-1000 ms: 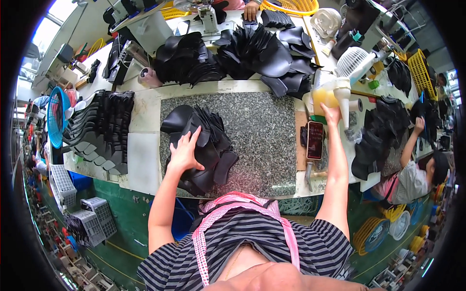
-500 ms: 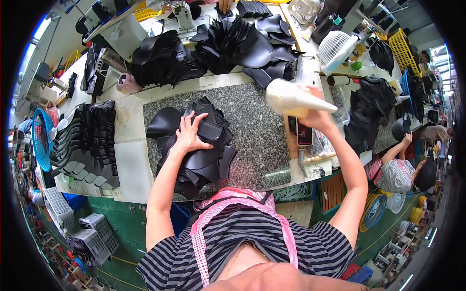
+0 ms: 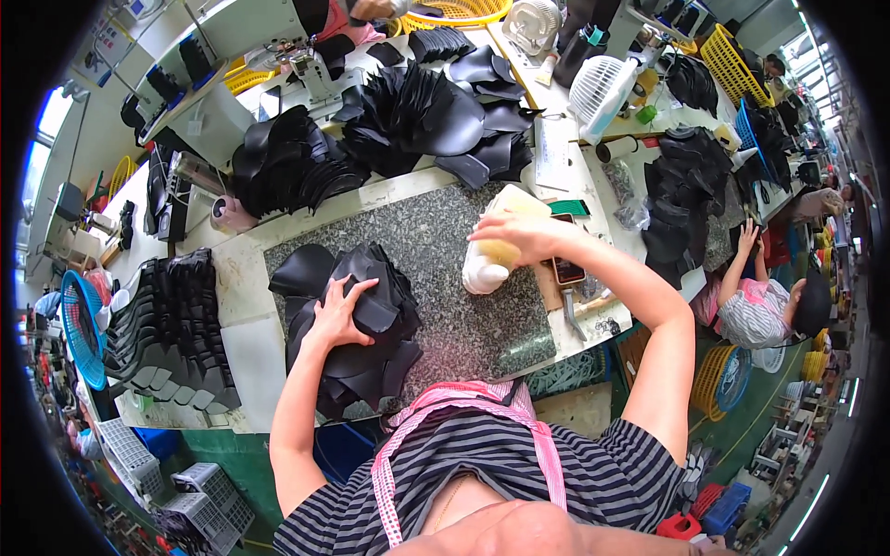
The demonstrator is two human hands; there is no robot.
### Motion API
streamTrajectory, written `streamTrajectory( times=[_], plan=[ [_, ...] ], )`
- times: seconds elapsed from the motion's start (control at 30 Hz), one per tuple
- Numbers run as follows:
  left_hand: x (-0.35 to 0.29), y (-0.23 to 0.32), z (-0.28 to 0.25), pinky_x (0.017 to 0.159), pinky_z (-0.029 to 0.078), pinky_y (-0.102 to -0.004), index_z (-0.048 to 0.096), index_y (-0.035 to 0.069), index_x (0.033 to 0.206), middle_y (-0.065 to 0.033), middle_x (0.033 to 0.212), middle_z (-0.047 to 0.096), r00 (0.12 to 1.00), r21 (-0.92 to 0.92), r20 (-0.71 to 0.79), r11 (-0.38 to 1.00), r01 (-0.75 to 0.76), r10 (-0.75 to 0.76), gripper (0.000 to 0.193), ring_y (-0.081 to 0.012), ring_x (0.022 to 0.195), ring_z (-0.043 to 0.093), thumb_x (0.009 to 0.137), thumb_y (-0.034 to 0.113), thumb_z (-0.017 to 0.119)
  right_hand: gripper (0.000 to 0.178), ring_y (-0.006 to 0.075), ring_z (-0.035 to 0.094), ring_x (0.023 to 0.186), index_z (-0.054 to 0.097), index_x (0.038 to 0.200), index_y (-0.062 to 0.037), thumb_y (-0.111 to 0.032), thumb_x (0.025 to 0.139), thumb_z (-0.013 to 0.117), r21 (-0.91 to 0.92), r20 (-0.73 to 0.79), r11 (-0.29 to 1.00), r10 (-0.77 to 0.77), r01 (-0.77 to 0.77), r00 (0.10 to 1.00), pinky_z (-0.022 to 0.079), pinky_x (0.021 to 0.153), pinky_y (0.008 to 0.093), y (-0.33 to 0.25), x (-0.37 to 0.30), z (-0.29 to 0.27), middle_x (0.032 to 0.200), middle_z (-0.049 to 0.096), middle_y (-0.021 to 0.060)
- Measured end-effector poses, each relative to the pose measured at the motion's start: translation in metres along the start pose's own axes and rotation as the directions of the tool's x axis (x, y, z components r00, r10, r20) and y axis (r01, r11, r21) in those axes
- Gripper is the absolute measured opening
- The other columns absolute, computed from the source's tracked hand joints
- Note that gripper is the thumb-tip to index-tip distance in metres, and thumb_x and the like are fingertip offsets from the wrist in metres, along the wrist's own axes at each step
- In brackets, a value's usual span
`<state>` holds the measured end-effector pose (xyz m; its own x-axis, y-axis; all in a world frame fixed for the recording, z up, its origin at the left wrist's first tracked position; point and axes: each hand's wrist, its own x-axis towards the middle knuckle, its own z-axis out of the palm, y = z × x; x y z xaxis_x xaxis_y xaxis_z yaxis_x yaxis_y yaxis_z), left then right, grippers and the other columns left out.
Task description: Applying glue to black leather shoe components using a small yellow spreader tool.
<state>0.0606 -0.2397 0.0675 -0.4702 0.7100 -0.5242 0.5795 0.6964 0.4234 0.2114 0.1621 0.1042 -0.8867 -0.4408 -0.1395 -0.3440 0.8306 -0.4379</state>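
Observation:
My left hand [image 3: 338, 320] lies with spread fingers on a loose pile of flat, curved black pieces [image 3: 380, 301], which look like leather or a similar sheet material. The pile rests on the left part of a speckled grey stone slab [image 3: 445, 343]. On the slab's right side, my right hand [image 3: 521, 236] is around a white squeeze bottle [image 3: 514, 200] with a tapered nozzle. A yellowish patch shows at the bottle's middle by my fingers. Its nozzle end points toward me; whether the bottle touches the slab I cannot tell.
Stacks of black pieces [image 3: 445, 116] line the slab's far side. Another row of them [image 3: 176, 324] stands at left, beside a blue basket [image 3: 83, 329]. A phone [image 3: 567, 267] lies right of the slab, with a white fan [image 3: 598, 91] beyond. A co-worker [image 3: 756, 310] sits at right.
My right hand has brought the bottle left and down from beyond the slab's right edge to over the slab. My left hand stays spread on the pile. The whole view has shifted slightly.

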Motion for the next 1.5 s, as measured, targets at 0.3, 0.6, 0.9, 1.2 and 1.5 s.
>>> streamTrajectory(
  times=[0.3, 0.6, 0.9, 1.2, 1.5],
  plan=[
    [0.017, 0.021, -0.018, 0.101, 0.021, -0.0800, 0.038, 0.034, 0.139, -0.0162, 0.156, 0.017, 0.999, 0.026, 0.034, 1.000, 0.004, -0.005, 0.107, -0.0478, 0.146, 0.011, 0.048, 0.043, 0.093, 0.095, 0.0223, 0.059, 0.110, 0.047, 0.137, 0.0005, -0.054, 0.068, 0.084, 0.908, -0.024, 0.133, 0.963, -0.397, 0.267, 0.050, 0.089, 0.0344, 0.181, -0.013, 0.060, 0.121, 0.060, 0.0182],
    [0.078, 0.051, -0.037, 0.104, 0.022, -0.0770, 0.047, 0.013, 0.125, -0.0191, 0.150, 0.030, 0.988, 0.239, 0.079, 0.960, -0.148, 0.132, 0.088, -0.0463, 0.144, 0.019, 0.060, 0.058, 0.084, 0.063, 0.0339, 0.056, 0.106, 0.052, 0.131, -0.0158, -0.009, 0.070, 0.069, 0.513, -0.710, 0.577, 0.701, -0.636, 0.063, 0.048, 0.093, 0.0429, 0.280, 0.033, 0.042, 0.114, 0.056, 0.0169],
    [0.214, 0.057, -0.049, 0.094, 0.049, -0.0394, 0.054, 0.003, 0.127, -0.0164, 0.121, 0.059, 0.948, -0.400, -0.238, 0.869, -0.292, 0.209, 0.047, -0.0320, 0.113, 0.060, 0.084, 0.013, 0.071, 0.015, 0.0239, 0.066, 0.082, 0.069, 0.088, -0.0092, -0.001, 0.076, 0.067, 0.313, -0.710, 0.890, 0.451, -0.331, 0.541, 0.051, 0.078, 0.0369, 0.263, 0.052, -0.033, 0.085, 0.067, 0.0058],
    [0.372, 0.118, -0.081, 0.120, 0.017, -0.0504, 0.058, 0.020, 0.133, -0.0035, 0.145, 0.050, 0.539, 0.767, -0.288, 0.528, -0.365, 0.792, 0.045, -0.0233, 0.146, 0.029, 0.088, 0.015, 0.053, 0.009, 0.0209, 0.063, 0.082, 0.072, 0.091, -0.0135, -0.012, 0.082, 0.068, -0.243, -0.379, 0.943, 0.124, -0.228, 0.917, 0.049, 0.076, 0.0348, 0.210, 0.074, -0.026, 0.086, 0.061, 0.0033],
    [0.419, 0.119, -0.107, 0.100, 0.029, -0.0658, 0.042, 0.033, 0.147, -0.0015, 0.158, 0.030, 0.829, 0.780, -0.395, 0.622, 0.075, 0.396, 0.056, -0.0235, 0.147, 0.023, 0.093, 0.020, 0.052, 0.004, 0.0218, 0.063, 0.084, 0.065, 0.080, -0.0050, -0.006, 0.077, 0.061, -0.418, -0.547, 0.720, 0.288, -0.554, 0.786, 0.055, 0.065, 0.0320, 0.171, 0.113, -0.049, 0.087, 0.060, 0.0066]
  ],
)
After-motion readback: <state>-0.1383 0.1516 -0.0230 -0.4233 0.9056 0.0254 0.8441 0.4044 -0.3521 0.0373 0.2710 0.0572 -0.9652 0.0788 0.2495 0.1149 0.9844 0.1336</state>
